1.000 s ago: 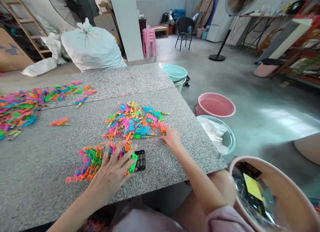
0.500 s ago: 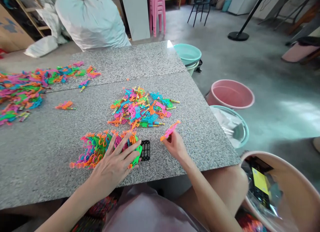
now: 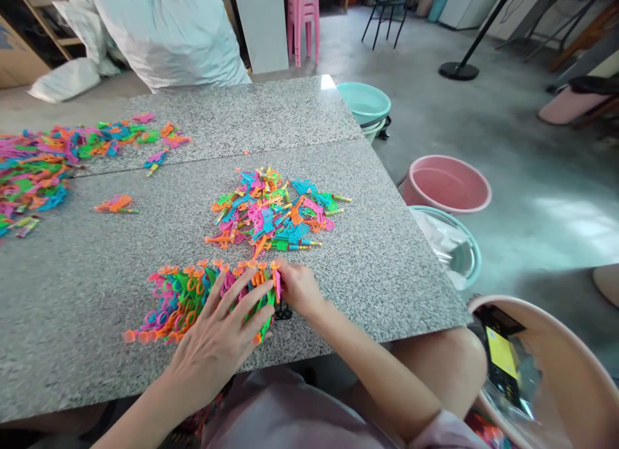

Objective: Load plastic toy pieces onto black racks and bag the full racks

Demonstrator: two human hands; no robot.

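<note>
A tightly packed row of small plastic toys (image 3: 181, 297) in pink, green, blue and orange, with round orange ends, stands on the speckled table. My left hand (image 3: 225, 320) lies over its right part, fingers spread on the toys. At the row's right end, my right hand (image 3: 300, 288) pinches a pink plastic toy (image 3: 277, 282) with an orange end, upright against the others. A bit of the black grid rack (image 3: 283, 311) shows beneath it; the rest is hidden. Just beyond the hands lies a loose heap of similar colourful toys (image 3: 271, 210), some with striped yellow sticks.
A larger toy pile (image 3: 43, 162) spreads at the table's left, with a few stray pieces (image 3: 116, 204) nearby. The granite table's (image 3: 387, 275) right edge borders a pink tub (image 3: 447, 184), a teal basin (image 3: 362, 100) and a big peach tub (image 3: 556, 371). A white sack (image 3: 174, 36) stands behind.
My right hand has moved left, bringing the pink toy from the bare tabletop to the row's right end, over the black rack. My left hand stays on the row.
</note>
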